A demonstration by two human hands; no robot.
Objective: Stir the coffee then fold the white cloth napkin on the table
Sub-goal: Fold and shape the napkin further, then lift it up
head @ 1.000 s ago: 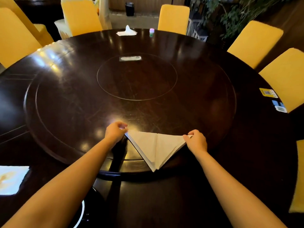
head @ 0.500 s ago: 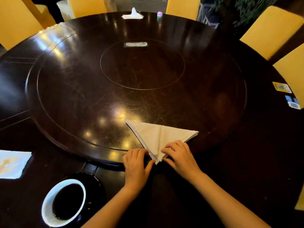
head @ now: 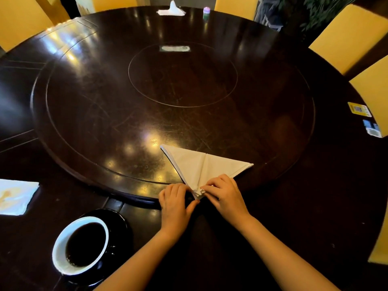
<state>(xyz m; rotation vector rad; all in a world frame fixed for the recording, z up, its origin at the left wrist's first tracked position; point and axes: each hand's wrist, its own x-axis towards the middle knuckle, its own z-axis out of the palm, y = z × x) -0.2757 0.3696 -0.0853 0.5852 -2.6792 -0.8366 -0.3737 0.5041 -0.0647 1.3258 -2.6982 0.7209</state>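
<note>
Head view, findings.

1. The white cloth napkin [head: 198,164] lies folded in a triangle on the raised turntable [head: 100,97] of the round dark table [head: 304,206], close to the turntable's near rim.
2. Its long edge is the far side, running from a left corner down to a right corner, so the long axis lies across the view with the right end nearer. The apex points toward the person and reaches just past the turntable's rim. A centre crease runs from the long edge to the apex.
3. The left hand [head: 175,203] and the right hand [head: 226,195] meet at the apex. The right fingers are curled and pinch the crumpled tip. The left fingers are bent against the tip's left edge, with the thumb reaching in beneath it, gripping the same point.
4. Containers: a cup [head: 57,256] with a white inside stands on a dark saucer [head: 120,224] at the near left, well apart from the napkin. It holds dark coffee [head: 84,242], filled to a little below the rim.
5. Other items: a paper napkin [head: 16,196] at the left edge, a white tissue [head: 171,10] and a small bottle [head: 206,11] on the far side, and two cards [head: 359,109] at the right edge.
</note>
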